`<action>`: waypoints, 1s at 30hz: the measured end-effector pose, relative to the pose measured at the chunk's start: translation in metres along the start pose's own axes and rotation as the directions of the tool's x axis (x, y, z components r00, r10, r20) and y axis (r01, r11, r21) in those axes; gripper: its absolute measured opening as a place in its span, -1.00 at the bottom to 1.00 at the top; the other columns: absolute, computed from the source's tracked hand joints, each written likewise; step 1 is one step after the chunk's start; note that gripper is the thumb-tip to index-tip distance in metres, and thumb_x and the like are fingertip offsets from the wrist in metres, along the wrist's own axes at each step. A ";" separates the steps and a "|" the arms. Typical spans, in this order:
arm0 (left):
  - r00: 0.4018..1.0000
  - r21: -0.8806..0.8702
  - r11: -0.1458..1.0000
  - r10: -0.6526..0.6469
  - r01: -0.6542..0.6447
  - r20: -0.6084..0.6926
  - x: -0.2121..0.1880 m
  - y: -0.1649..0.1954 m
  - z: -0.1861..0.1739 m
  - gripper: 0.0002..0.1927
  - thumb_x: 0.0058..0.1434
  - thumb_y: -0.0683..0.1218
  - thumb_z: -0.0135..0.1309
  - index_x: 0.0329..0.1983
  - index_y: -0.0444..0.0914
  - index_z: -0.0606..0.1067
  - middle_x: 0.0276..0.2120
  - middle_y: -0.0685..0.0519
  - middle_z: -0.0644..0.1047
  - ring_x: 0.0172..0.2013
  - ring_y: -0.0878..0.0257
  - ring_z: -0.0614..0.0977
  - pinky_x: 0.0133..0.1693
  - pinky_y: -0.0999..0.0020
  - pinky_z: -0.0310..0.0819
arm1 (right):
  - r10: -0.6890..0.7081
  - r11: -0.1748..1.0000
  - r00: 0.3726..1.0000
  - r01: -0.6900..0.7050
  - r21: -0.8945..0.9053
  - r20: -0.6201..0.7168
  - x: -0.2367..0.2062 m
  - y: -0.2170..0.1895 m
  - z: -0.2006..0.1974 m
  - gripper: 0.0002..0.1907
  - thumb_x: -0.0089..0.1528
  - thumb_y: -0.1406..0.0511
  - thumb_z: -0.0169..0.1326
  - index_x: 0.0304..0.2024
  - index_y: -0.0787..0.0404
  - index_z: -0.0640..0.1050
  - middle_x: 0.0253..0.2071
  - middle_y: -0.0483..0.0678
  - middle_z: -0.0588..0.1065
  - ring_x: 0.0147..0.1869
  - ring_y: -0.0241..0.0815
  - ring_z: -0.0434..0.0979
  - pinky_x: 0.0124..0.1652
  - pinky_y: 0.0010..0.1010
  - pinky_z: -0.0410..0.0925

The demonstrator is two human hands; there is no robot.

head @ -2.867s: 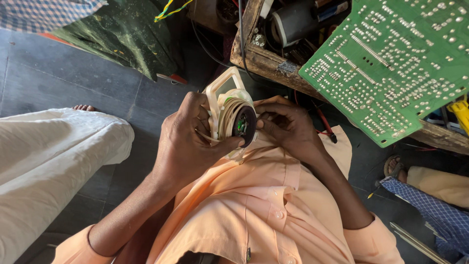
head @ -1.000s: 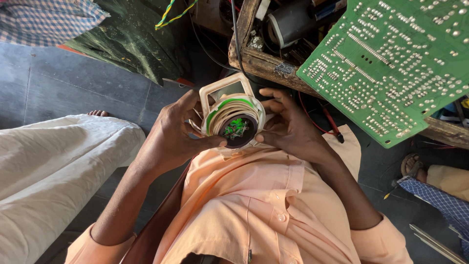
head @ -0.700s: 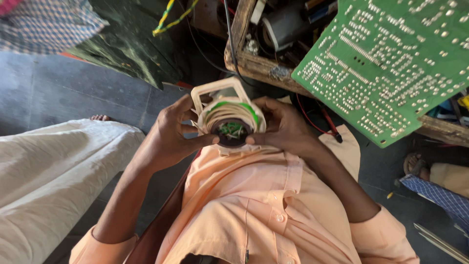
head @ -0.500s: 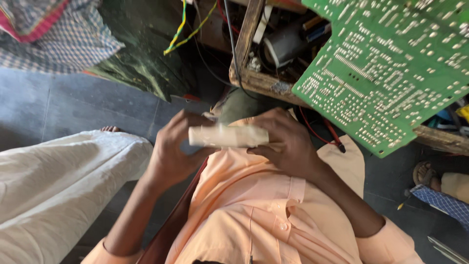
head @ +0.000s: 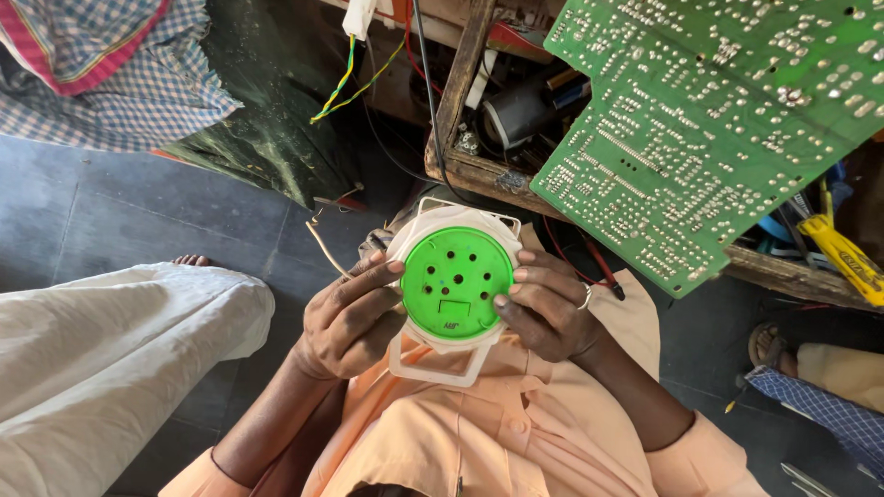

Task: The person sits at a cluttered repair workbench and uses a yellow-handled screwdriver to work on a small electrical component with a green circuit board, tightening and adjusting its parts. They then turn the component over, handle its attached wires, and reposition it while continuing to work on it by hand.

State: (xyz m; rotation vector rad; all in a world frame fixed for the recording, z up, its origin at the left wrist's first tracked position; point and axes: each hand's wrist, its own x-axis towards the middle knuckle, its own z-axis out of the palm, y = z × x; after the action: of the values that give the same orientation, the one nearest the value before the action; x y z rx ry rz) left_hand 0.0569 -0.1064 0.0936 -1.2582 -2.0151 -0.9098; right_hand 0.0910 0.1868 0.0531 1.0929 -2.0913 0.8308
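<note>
Now flipped: green round cover (head: 457, 282) faces up, edge-on half a second ago. Gripped from both sides by left hand (head: 348, 317) and right hand (head: 551, 313), below the circuit board (head: 709, 129).

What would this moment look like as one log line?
left hand: grips round green-faced unit | right hand: grips other side | nearby: green circuit board

Workshop clutter above a grey floor
Green circuit board (head: 709, 138) leans over wooden crate (head: 460, 138); checked cloth (head: 101, 69) top left, yellow tool (head: 843, 258) right.
</note>
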 end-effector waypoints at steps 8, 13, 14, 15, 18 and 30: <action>1.000 -0.005 1.000 -0.021 0.021 -0.002 0.000 0.000 0.001 -0.84 0.26 -0.28 0.22 -0.29 -0.32 0.43 -0.08 -0.11 0.54 0.10 -0.08 0.62 0.12 0.00 0.53 | 0.037 0.999 0.999 -0.037 0.010 0.000 0.001 0.000 0.003 -0.76 0.16 0.50 0.34 -0.19 0.30 0.54 -0.08 0.02 0.35 0.06 0.01 0.43 0.12 0.04 0.50; 1.000 -0.016 1.000 -0.026 0.026 0.008 -0.002 -0.001 0.000 -0.83 0.24 -0.28 0.23 -0.30 -0.31 0.43 -0.09 -0.10 0.54 0.11 -0.09 0.62 0.13 -0.02 0.52 | 0.038 0.999 0.999 -0.038 0.009 0.002 0.002 0.000 0.003 -0.74 0.16 0.51 0.33 -0.17 0.29 0.53 -0.10 0.02 0.36 0.05 0.00 0.43 0.11 0.04 0.51; 1.000 -0.016 1.000 -0.025 0.025 0.011 -0.002 -0.001 -0.001 -0.83 0.23 -0.28 0.24 -0.30 -0.31 0.43 -0.09 -0.10 0.54 0.11 -0.09 0.62 0.13 -0.03 0.52 | 0.047 0.999 0.999 -0.047 0.008 0.005 0.002 0.000 0.003 -0.74 0.15 0.51 0.33 -0.17 0.28 0.53 -0.10 0.01 0.37 0.05 0.00 0.43 0.10 0.03 0.51; 1.000 -0.017 1.000 -0.024 0.024 0.013 -0.001 -0.001 -0.001 -0.83 0.23 -0.28 0.24 -0.30 -0.31 0.44 -0.09 -0.10 0.54 0.11 -0.10 0.62 0.13 -0.03 0.52 | 0.057 0.998 0.998 -0.057 0.007 0.008 0.002 0.000 0.003 -0.73 0.15 0.51 0.32 -0.17 0.27 0.53 -0.11 0.01 0.37 0.04 0.00 0.44 0.10 0.03 0.51; 1.000 -0.025 0.999 -0.024 0.025 0.016 -0.001 -0.001 -0.002 -0.83 0.23 -0.28 0.24 -0.31 -0.30 0.44 -0.10 -0.09 0.54 0.11 -0.09 0.61 0.13 -0.03 0.51 | 0.054 0.999 0.998 -0.054 -0.008 0.013 0.002 -0.001 0.002 -0.73 0.17 0.51 0.32 -0.14 0.28 0.53 -0.10 0.01 0.36 0.06 0.01 0.43 0.11 0.03 0.52; 0.992 -0.038 0.992 -0.120 0.122 0.047 0.008 -0.001 -0.001 -0.81 0.19 -0.25 0.28 -0.24 -0.32 0.47 -0.09 -0.12 0.55 0.09 -0.06 0.63 0.13 0.07 0.53 | 0.109 0.994 0.994 -0.108 0.011 -0.012 0.014 0.000 0.006 -0.72 0.22 0.50 0.29 -0.07 0.28 0.51 -0.03 0.05 0.39 0.10 0.05 0.42 0.16 -0.03 0.50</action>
State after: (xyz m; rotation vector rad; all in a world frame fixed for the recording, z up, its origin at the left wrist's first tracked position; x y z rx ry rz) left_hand 0.0535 -0.1034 0.0997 -1.1991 -2.1370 -0.9924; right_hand 0.0830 0.1762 0.0599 0.9836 -2.1534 0.8989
